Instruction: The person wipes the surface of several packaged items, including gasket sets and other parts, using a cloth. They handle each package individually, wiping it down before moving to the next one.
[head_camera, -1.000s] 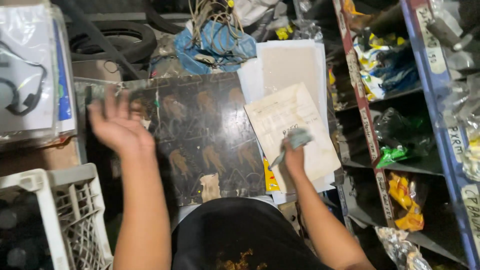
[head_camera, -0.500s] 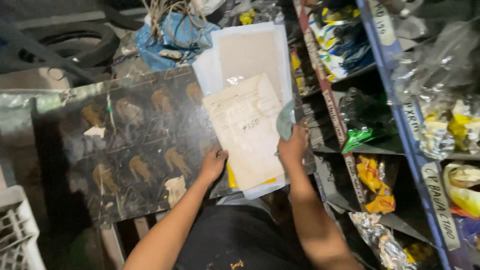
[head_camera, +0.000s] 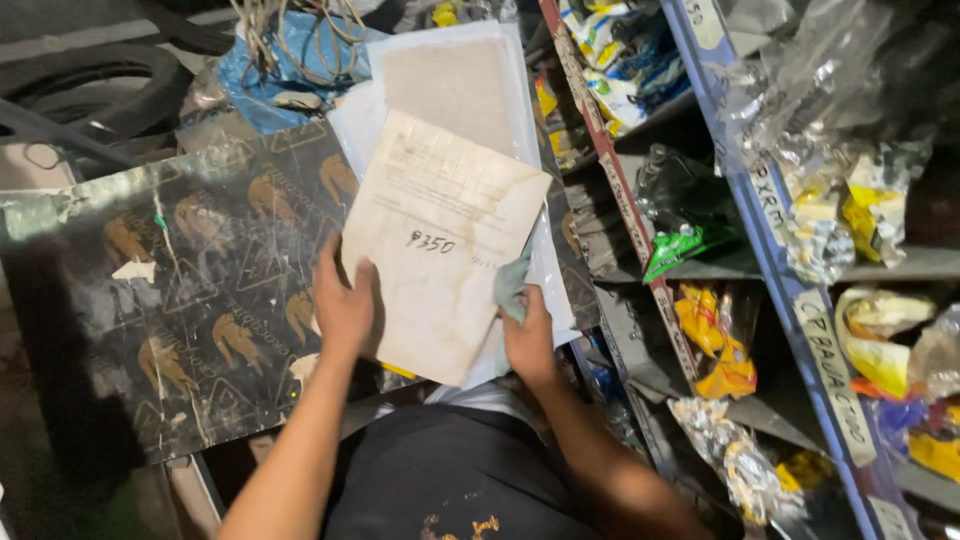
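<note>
Both forearms are bare to the elbow, with no sleeves, gloves, watch or rings showing near either grip. The left hand (head_camera: 345, 305) and right hand (head_camera: 528, 340) are uncovered. Below them sits a black fabric garment (head_camera: 450, 470) bearing a small orange-gold print near its lower edge.

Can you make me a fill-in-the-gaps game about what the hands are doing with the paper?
1. The left hand lies flat on the stained ____ sheet of paper.
2. The right hand holds a small grey-green ____ at the paper's edge.
3. The paper lies partly over a dark board printed with golden ____ shapes.
4. The blue metal shelves full of plastic bags stand on the person's ____ side.

Missing words: cream; cloth; animal; right
</note>
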